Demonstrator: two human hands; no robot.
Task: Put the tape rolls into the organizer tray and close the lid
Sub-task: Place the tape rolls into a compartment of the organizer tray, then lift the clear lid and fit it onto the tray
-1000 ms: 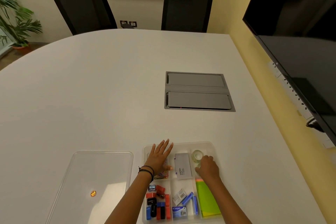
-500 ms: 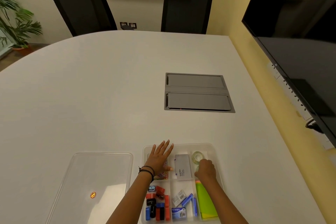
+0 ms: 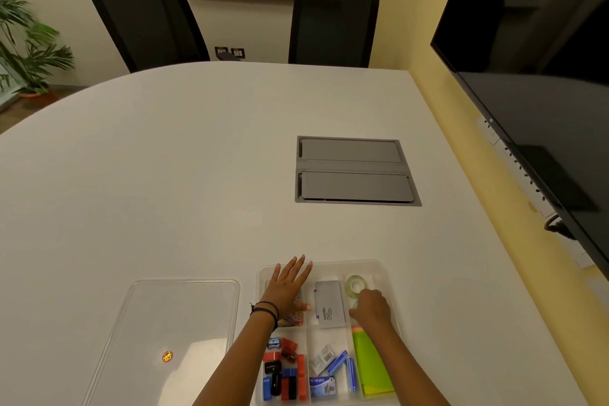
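Your left hand [image 3: 287,287] lies flat and open, fingers spread, palm down over the far-left compartment of the clear organizer tray [image 3: 384,269], covering a colourful packet [image 3: 294,318] beneath the wrist. A dark cord bracelet [image 3: 265,309] circles that wrist. Your right hand [image 3: 371,308] sits curled in the far-right compartment, knuckles up; its fingers are turned under, so you cannot tell from this view whether they are pinching anything. A clear tape roll [image 3: 356,285] lies flat in that same compartment, just beyond the right hand and touching or nearly touching its fingertips. A grey card box [image 3: 329,303] occupies the middle far compartment, between your two hands. In the near compartments, red, black and blue sharpeners and erasers [image 3: 284,372] fill the left section, staple boxes [image 3: 326,372] the middle, and green sticky notes [image 3: 374,362] the right, partly under your right forearm. The transparent lid [image 3: 178,316] rests flat on the white table [image 3: 148,191] just left of the tray, apart from it, with a small orange sticker [image 3: 167,356] on it.
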